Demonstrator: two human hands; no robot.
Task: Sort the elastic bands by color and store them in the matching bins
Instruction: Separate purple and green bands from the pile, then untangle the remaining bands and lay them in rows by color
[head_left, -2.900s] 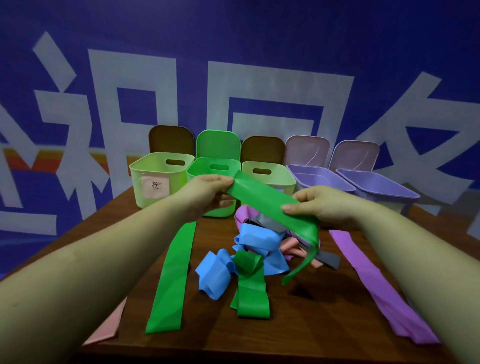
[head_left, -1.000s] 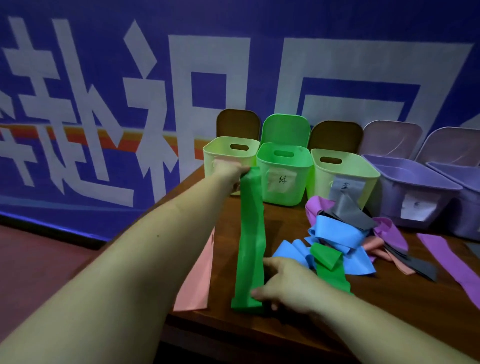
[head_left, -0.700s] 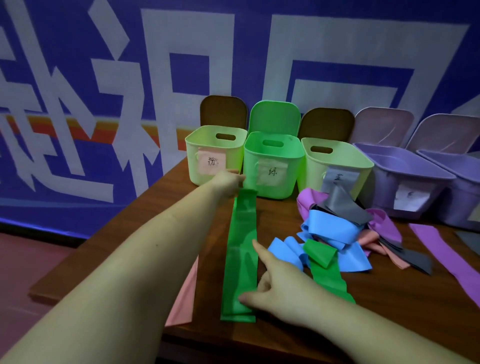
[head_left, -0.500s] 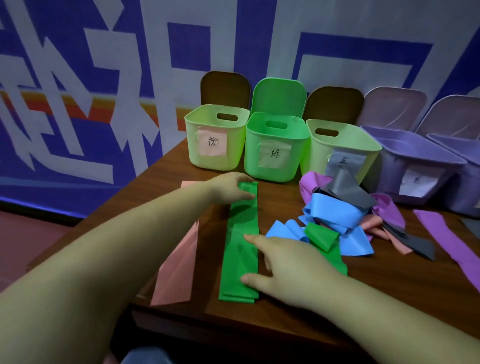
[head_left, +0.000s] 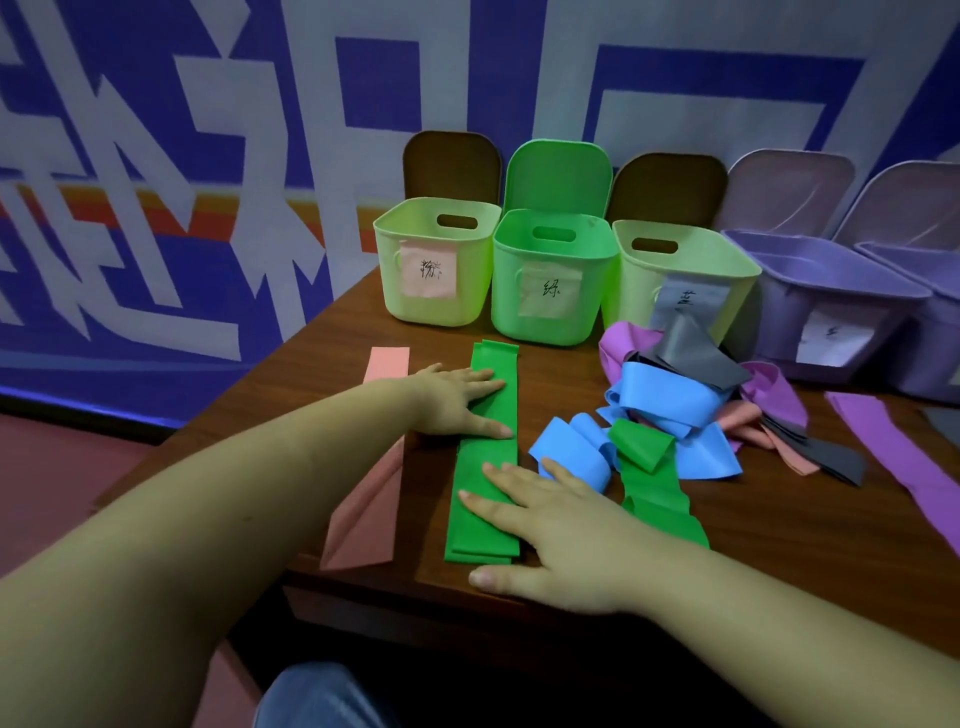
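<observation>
Two long flat green stretchy bands (head_left: 488, 457) lie stacked in a straight strip on the brown wooden table. A flat pink band (head_left: 363, 499) lies just left of them. To the right sits a messy pile of blue, purple, gray and green bands (head_left: 670, 410). Behind stand five open plastic bins (head_left: 550, 280), three green and two purple.

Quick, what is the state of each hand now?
Left hand: open, pressing flat on the green band.
Right hand: open, flat on the same band.
</observation>
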